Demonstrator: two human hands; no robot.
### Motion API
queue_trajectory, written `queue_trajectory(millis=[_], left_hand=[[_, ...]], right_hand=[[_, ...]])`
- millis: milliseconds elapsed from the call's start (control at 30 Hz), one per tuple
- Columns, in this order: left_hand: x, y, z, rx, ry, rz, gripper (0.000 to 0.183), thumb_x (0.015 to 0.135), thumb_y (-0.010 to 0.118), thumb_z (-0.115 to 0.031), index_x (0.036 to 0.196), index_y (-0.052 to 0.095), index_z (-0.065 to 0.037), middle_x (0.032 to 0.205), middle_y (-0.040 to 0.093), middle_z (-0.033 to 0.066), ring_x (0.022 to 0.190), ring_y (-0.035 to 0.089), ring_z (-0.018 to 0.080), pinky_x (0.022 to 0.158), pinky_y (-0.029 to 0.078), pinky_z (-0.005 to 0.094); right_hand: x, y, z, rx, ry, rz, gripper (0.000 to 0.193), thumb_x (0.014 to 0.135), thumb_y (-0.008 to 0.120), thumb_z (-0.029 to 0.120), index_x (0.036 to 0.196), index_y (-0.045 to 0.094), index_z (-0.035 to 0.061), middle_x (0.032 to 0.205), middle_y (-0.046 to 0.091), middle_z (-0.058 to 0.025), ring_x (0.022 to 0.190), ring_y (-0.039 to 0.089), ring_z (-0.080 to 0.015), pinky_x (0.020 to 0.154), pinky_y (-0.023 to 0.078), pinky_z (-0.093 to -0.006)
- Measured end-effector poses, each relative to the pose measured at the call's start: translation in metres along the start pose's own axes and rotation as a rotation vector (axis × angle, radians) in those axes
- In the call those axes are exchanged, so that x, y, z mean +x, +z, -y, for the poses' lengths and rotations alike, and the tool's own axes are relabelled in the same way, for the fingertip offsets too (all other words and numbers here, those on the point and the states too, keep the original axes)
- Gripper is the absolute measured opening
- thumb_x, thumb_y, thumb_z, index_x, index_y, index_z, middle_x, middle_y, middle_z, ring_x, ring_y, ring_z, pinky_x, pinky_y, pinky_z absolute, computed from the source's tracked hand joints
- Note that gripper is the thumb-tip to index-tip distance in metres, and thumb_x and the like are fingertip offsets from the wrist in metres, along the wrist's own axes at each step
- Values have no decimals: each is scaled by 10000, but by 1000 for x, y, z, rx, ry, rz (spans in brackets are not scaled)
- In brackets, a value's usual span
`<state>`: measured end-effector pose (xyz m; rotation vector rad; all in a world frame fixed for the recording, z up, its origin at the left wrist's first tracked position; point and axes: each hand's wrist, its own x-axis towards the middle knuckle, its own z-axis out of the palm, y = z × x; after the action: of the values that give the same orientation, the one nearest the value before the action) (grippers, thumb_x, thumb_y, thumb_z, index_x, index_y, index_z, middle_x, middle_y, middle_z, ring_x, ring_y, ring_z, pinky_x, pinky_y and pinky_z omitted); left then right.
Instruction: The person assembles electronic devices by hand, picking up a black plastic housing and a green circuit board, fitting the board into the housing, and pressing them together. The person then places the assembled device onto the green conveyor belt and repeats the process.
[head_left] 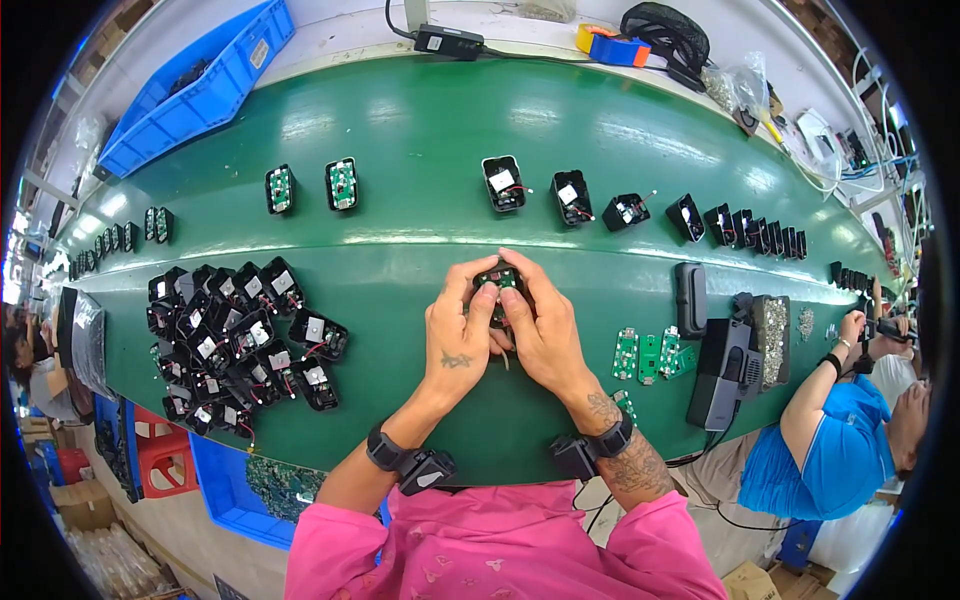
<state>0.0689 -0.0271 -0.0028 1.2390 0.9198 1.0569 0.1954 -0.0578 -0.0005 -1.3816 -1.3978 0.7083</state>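
Over the near middle of the green table, my left hand [458,325] and my right hand [543,325] close together round a small black housing with a green circuit board [497,279] in it. Both thumbs press on the board, while the fingers wrap round the housing's sides and hide most of it. To the right of my right hand lie several loose green circuit boards [648,356]. A heap of black housings [230,340] with white parts and thin wires fills the table to the left of my left hand.
Two housings with boards [341,184] stand far left; a row of open housings [572,197] runs right. A blue bin [195,90] sits back left. Near the right edge are a black-grey device [722,370] and a tray of small parts [771,340]. A person in blue [825,440] works at right.
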Motion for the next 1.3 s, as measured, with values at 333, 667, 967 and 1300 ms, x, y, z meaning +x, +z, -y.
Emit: queue_trajectory(millis=[333,667,967,1300], left_hand=[[-7,3,-6,101,146,-40,253,1023,529,-133,1253,571,-37,879,681,105,583,656,117,475,520,248],[48,-7,-23,-89,-114,-124,336,1013,512,-131,1338,526,-48,994,604,114,498,635,190,424,522,253],[149,-63,6,602,45,-435,478,996,541,-203,1441,469,-45,1162,660,210,596,673,216,493,527,302],[124,10,-10,1082,235,55,905,730,818,-313,1500,391,-108,1550,350,234,1295,506,415,1029,471,448]], right_hand=[[-5,8,-2,267,17,-81,316,993,567,109,1306,557,65,801,582,-50,681,519,-117,634,475,-296],[14,-30,0,-193,-39,-56,331,953,619,182,1243,625,23,1004,646,-182,942,616,-338,855,487,-408],[-51,-154,18,-852,82,202,437,750,807,198,1116,651,17,1067,589,-160,1073,530,-352,922,460,-427],[-56,-134,23,-586,59,293,459,727,768,28,1147,590,74,1044,610,-136,1064,541,-367,925,450,-433]])
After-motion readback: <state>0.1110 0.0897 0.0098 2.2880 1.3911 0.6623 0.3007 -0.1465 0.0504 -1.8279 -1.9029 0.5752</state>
